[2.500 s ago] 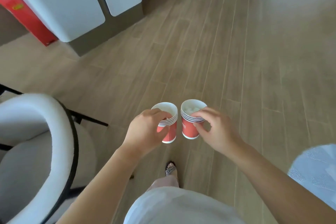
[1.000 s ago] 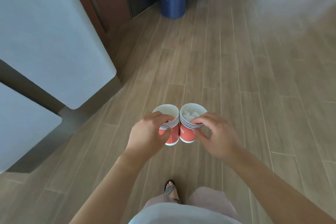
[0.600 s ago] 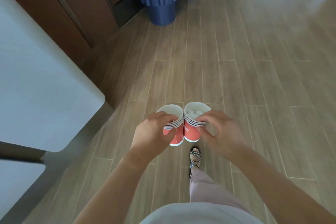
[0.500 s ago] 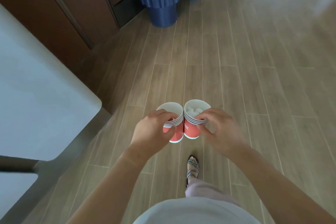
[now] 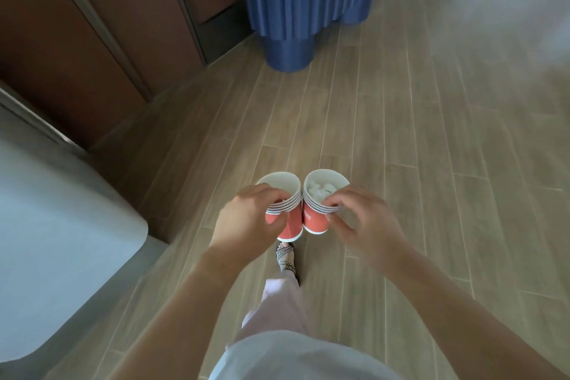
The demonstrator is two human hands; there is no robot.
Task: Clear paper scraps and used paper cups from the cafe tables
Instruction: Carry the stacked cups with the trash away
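I carry two stacks of red paper cups with white rims side by side above the floor. My left hand point(image 5: 248, 219) grips the left cup stack point(image 5: 290, 222) from its left side; its top cup looks empty. My right hand point(image 5: 364, 219) grips the right cup stack point(image 5: 314, 220) by the rim. White crumpled paper scraps point(image 5: 322, 190) fill the top cup of that right stack. The two stacks touch each other.
A blue ribbed stool or table point(image 5: 308, 0) stands ahead on the wooden plank floor point(image 5: 431, 163). Brown cabinet doors point(image 5: 92, 25) line the far left. A pale grey counter point(image 5: 55, 244) juts in at the left. My sandalled foot point(image 5: 286, 259) is below the cups.
I have walked forward: the white chair is out of view and the blue ribbed piece and brown cabinets have come closer. Both hands still hold the cup stacks the same way.
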